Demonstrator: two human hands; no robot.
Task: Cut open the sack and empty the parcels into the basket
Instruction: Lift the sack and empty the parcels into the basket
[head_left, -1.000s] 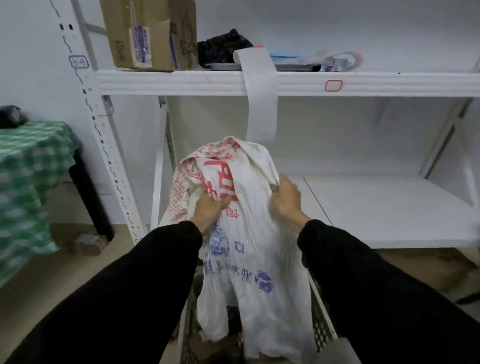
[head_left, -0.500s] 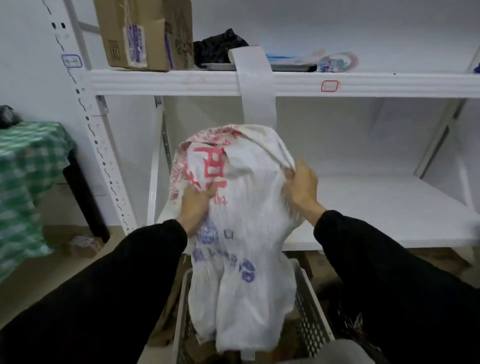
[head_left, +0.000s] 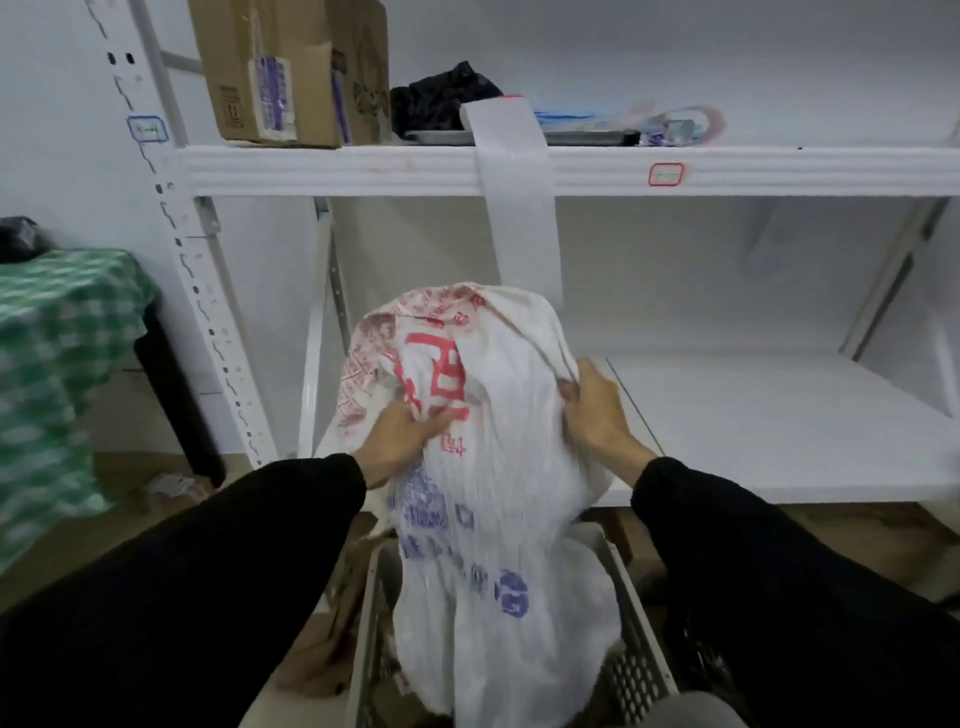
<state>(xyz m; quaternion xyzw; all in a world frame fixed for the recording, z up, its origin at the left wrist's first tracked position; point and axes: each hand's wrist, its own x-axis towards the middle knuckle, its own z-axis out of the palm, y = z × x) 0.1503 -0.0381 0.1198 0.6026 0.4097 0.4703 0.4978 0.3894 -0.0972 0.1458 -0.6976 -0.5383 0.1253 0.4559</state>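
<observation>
Emptying is the step in hand: left hand (head_left: 400, 441) and right hand (head_left: 592, 410) each clutch bunched fabric high on the printed white sack (head_left: 493, 519), its lower end hanging inside the grey perforated basket (head_left: 636, 670); parcels stay hidden, so lifting and shaking probably comes next.

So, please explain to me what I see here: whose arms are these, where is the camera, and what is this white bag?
There is no machine here. A person wears one camera on the head, so you look forward and down at their own two arms in black sleeves. The left hand and the right hand both grip a white sack with red and blue print. The sack is held up over a slotted plastic basket, and its lower end hangs inside. Behind it stands a white shelf with a cardboard box on top. What lies in the basket is hidden.
</observation>
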